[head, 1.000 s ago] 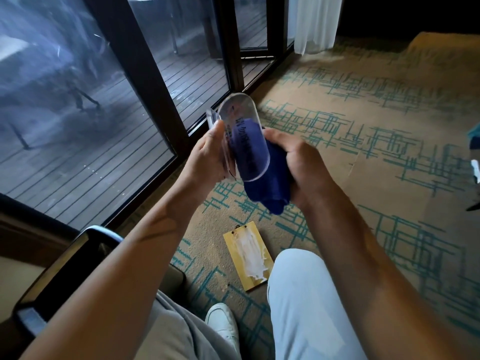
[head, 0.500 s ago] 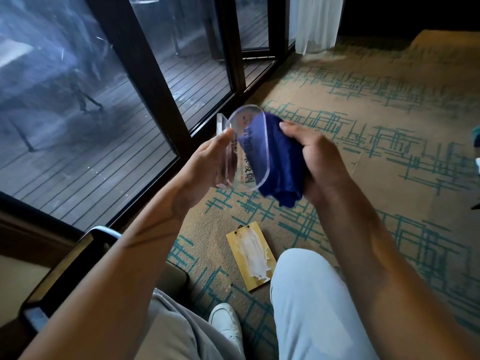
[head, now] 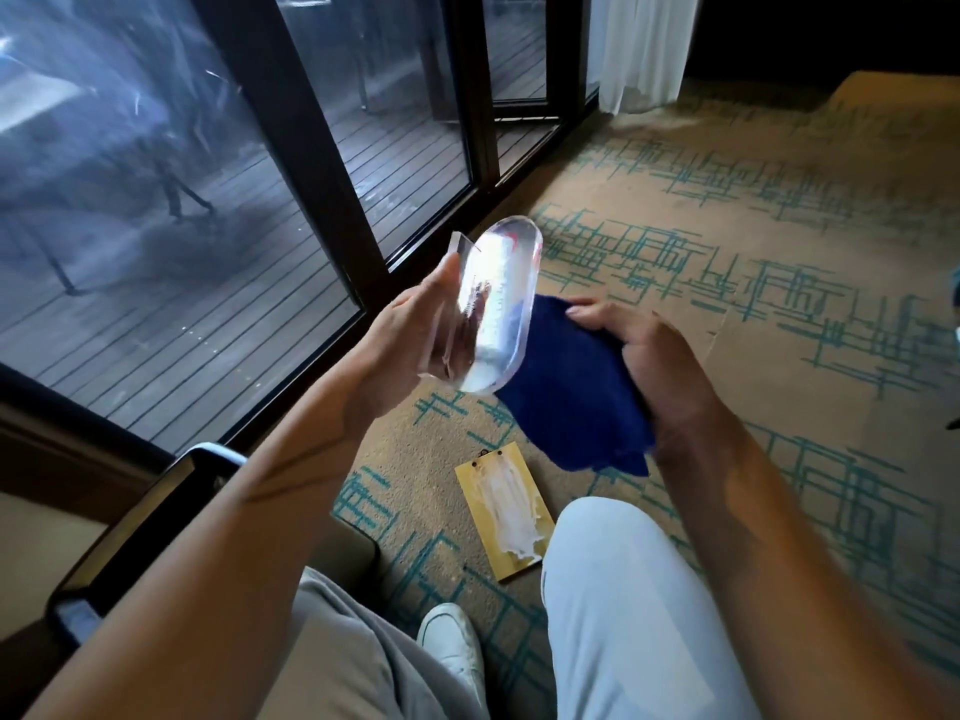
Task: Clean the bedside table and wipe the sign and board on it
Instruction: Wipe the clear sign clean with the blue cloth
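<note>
Above the carpet | left hand [head: 410, 335] grips clear sign [head: 493, 309] | right hand [head: 660, 366] grips blue cloth [head: 566, 392]

the left hand [head: 410, 340] holds a clear acrylic sign [head: 493, 309] tilted up over the patterned carpet [head: 779, 283]. the right hand [head: 654, 366] grips a dark blue cloth [head: 566, 397] just beside the sign's lower edge. a yellow board [head: 501, 511] with a white smear lies on the carpet, near a white shoe [head: 454, 646]
</note>
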A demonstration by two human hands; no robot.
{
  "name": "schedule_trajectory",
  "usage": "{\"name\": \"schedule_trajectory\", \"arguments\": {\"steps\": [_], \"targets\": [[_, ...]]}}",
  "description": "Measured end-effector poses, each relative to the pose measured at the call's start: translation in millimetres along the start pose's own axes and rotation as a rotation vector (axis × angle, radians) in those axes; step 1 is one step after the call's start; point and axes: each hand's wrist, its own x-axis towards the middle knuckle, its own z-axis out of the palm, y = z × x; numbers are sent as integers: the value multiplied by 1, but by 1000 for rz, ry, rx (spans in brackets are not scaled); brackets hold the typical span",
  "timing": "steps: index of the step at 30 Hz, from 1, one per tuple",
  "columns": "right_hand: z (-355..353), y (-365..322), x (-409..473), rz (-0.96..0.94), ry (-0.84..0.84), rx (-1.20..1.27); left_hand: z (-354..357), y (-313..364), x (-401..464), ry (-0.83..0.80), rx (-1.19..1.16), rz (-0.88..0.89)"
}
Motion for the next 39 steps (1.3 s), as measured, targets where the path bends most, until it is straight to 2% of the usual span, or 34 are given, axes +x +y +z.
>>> {"name": "schedule_trajectory", "arguments": {"steps": [3, 5, 11, 15, 17, 21, 26, 29, 32, 37, 39], "targets": [[4, -3, 5, -75, 71, 6, -1, -8, 3, -88, -185, -8], [4, -6, 6, -145, 30, -66, -3, -9, 3, -182, -238, -9], [-1, -40, 8, -448, -159, -655, 2, -13, 0, -470, -339, -43], [-5, -52, 13, -521, -292, -816, -2, -14, 3, -575, -383, -59], [-9, -50, 19, -519, -305, -874, -3, -14, 2, -510, -294, -89], [-15, -40, 25, -552, -292, -954, -11, -8, 0, -266, -25, -114], [-18, -31, 25, -648, -173, -909, -23, -4, -7, -56, 164, 52], [-24, -26, 25, -628, -89, -835, -22, 1, -16, -38, 337, 173], [-26, -23, 27, -600, -64, -838, -12, -4, -16, -35, 457, 164], [-17, -33, 23, -563, -67, -829, -5, -4, -15, -64, 336, 186], [-14, -36, 22, -539, -16, -723, -7, -6, -13, -133, 174, 136]]}}
